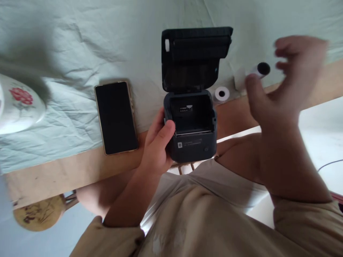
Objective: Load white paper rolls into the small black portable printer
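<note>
My left hand (pixel 160 146) grips the left side of a black portable label printer (pixel 191 146), thumb on its front edge. Its lid (pixel 197 57) stands raised, and the compartment inside shows bare, with a small printed sticker on its wall. On the right, my right hand (pixel 289 78) is smeared by motion, its thumb and fingers spread wide. A white paper roll (pixel 252 71) with a dark core lies by that thumb, which overlaps it in view. Closer to the printer is a smaller white roll (pixel 225 93) with its end facing up.
A smartphone (pixel 116 117) with a dark screen lies left of the printer, near the table's wooden edge (pixel 66 175). A white floral vessel (pixel 24 107) stands at far left on the wrinkled pale green cloth (pixel 107 39). Below the table is a round wooden stool (pixel 40 214).
</note>
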A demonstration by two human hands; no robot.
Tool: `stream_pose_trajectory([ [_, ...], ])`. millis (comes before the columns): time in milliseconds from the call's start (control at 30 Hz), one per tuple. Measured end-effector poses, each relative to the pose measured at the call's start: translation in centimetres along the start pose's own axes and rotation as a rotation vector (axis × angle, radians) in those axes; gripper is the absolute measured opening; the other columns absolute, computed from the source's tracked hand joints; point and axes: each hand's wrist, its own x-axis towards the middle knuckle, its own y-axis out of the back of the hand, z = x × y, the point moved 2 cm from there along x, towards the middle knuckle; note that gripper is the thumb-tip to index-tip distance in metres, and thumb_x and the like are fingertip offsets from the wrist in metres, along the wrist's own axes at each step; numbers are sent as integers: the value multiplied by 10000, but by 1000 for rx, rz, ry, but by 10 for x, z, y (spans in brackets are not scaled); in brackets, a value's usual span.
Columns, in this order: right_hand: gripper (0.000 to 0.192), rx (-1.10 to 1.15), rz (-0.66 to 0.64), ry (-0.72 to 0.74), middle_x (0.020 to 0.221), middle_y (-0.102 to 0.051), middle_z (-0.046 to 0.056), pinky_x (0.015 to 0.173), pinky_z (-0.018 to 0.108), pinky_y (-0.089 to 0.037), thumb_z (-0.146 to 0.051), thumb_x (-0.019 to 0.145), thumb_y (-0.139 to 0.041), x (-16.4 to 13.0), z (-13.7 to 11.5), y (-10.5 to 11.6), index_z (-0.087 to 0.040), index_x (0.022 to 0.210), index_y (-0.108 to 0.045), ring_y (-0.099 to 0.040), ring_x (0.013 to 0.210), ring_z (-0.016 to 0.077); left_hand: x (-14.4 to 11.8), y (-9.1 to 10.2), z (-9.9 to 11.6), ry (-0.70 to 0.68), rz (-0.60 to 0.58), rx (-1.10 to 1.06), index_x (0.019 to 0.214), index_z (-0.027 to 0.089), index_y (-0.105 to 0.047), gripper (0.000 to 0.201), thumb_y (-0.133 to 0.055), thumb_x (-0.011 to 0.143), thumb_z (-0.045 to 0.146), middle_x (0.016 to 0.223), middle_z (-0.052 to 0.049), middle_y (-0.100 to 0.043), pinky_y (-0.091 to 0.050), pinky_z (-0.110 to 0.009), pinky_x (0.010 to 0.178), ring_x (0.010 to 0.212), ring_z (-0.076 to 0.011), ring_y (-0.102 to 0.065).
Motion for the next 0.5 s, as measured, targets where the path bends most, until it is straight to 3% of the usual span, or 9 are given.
stream_pose_trajectory([
  [100,466,-175,-202,-163,1263,-615,147,990,452,-566,-242,870,-687,0,13,-11,-221,1328,-605,-612,1203,295,1,0,1,-15,14,10,1148,254,-698,502,-800,811,611,897,-26,-759,-611,-277,597,835,-215,-772],
  [167,475,-144,-218,-184,1305,-609,126,967,424,-565,-211,885,-649,-1,15,-15,-259,1352,-584,-604,1204,274,1,1,0,-38,24,18,1107,247,-703,477,-800,810,608,861,-20,-746,-588,-262,560,790,-201,-761],
  [267,633,200,-114,-188,1349,-611,54,797,349,-561,-252,927,-605,0,19,-13,-404,1499,-382,-645,1098,206,2,1,-1,-40,18,14,1091,248,-704,450,-785,826,603,874,-25,-747,-594,-277,578,816,-211,-764],
  [333,655,547,-100,-327,1325,-619,27,687,315,-537,-305,926,-591,4,25,-11,-454,1485,-287,-679,1036,183,2,0,-2,-42,0,-4,1113,252,-705,446,-784,833,589,934,-32,-760,-622,-302,651,872,-220,-771],
  [433,391,882,-173,-545,1252,-639,61,617,300,-511,-365,900,-536,7,22,-8,-347,1282,-450,-702,1026,203,2,0,-2,-62,1,-20,1148,250,-702,454,-790,837,569,1002,-32,-770,-628,-305,702,887,-210,-771],
  [467,334,889,-139,-521,1217,-643,69,601,299,-499,-386,900,-519,7,14,-4,-323,1227,-491,-699,986,199,2,0,-2,-65,11,-19,1150,248,-701,456,-792,837,566,1003,-32,-771,-623,-298,692,879,-206,-770],
  [500,323,813,-78,-404,1219,-634,50,615,305,-504,-407,927,-510,7,2,2,-341,1242,-496,-689,941,179,2,0,-2,-64,19,-14,1150,247,-700,461,-795,833,569,1004,-34,-772,-621,-292,685,883,-208,-770],
])
